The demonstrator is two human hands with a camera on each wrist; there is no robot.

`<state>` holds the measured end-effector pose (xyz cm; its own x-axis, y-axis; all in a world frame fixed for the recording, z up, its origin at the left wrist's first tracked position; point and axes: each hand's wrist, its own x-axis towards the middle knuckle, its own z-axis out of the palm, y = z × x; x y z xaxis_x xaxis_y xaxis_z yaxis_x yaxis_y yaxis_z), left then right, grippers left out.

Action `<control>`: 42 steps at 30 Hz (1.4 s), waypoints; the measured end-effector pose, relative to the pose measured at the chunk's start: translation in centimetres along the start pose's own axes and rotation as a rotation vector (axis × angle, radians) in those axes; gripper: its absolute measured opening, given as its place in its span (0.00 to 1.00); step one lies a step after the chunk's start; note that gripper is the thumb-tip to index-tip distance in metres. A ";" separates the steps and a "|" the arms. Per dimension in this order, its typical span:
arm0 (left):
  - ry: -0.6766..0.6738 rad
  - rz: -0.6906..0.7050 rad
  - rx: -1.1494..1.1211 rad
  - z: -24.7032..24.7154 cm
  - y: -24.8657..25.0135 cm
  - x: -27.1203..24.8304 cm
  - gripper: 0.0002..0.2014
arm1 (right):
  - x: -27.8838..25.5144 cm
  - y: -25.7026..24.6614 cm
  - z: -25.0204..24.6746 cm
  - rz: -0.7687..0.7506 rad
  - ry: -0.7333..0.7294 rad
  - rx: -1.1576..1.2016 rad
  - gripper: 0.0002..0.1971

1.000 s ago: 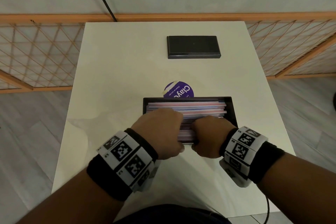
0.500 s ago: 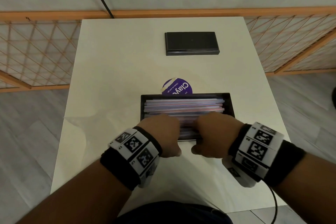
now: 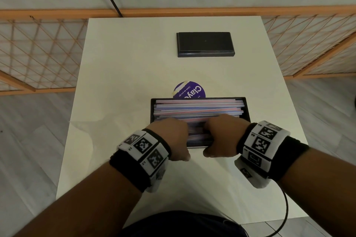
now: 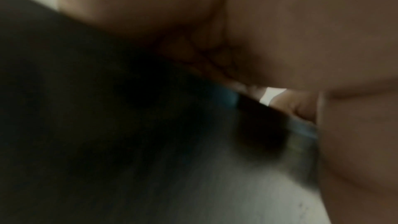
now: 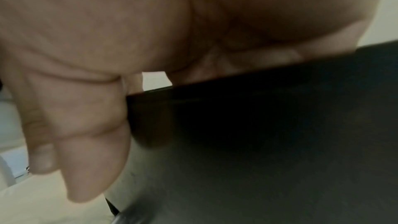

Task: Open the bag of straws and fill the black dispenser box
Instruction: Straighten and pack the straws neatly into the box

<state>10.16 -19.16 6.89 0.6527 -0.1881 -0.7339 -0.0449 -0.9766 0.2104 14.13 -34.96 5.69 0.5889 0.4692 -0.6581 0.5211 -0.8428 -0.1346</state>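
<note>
**Hands over filled dispenser box**

Left hand (image 3: 171, 138) and right hand (image 3: 223, 136) lie on the straws (image 3: 198, 109) at the box (image 3: 247, 109) near edge; whether the hidden fingers are curled I cannot tell. Since 1 s ago, both hands sit slightly further apart. Lid (image 3: 205, 44) lies far, unmoved.

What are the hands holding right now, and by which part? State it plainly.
Both the left hand and right hand grip the open black rectangular dispenser box of pink and blue straws by its near long wall.
</note>
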 end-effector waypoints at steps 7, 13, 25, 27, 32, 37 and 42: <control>0.233 0.089 -0.081 -1.1 0.2 -2.6 0.16 | 0.0 -0.1 0.2 -0.014 0.005 -0.003 0.15; 0.034 0.073 0.014 -0.2 0.6 -2.0 0.19 | -1.1 -0.5 -0.8 -0.038 0.066 -0.019 0.14; 0.131 0.117 0.013 0.8 0.5 -1.3 0.17 | -2.2 -1.1 1.2 -0.028 0.077 -0.046 0.05; 0.131 0.120 0.016 0.9 0.4 -1.2 0.15 | -2.0 -0.9 1.5 -0.022 0.086 -0.045 0.04; 0.095 0.085 0.069 1.3 -0.1 -0.8 0.05 | -1.9 -0.6 1.9 -0.011 0.090 -0.035 0.03; 0.091 0.042 0.062 1.7 -0.7 -0.4 0.12 | -1.5 0.1 2.3 0.053 0.017 -0.001 0.06; 0.121 0.023 0.031 1.9 -1.1 -0.2 0.14 | -1.4 0.4 2.5 0.055 0.002 0.022 0.09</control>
<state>8.63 -18.28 5.63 0.7377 -0.1982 -0.6454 -0.0828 -0.9753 0.2049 11.98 -36.67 4.73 0.6175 0.4222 -0.6636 0.4742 -0.8730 -0.1142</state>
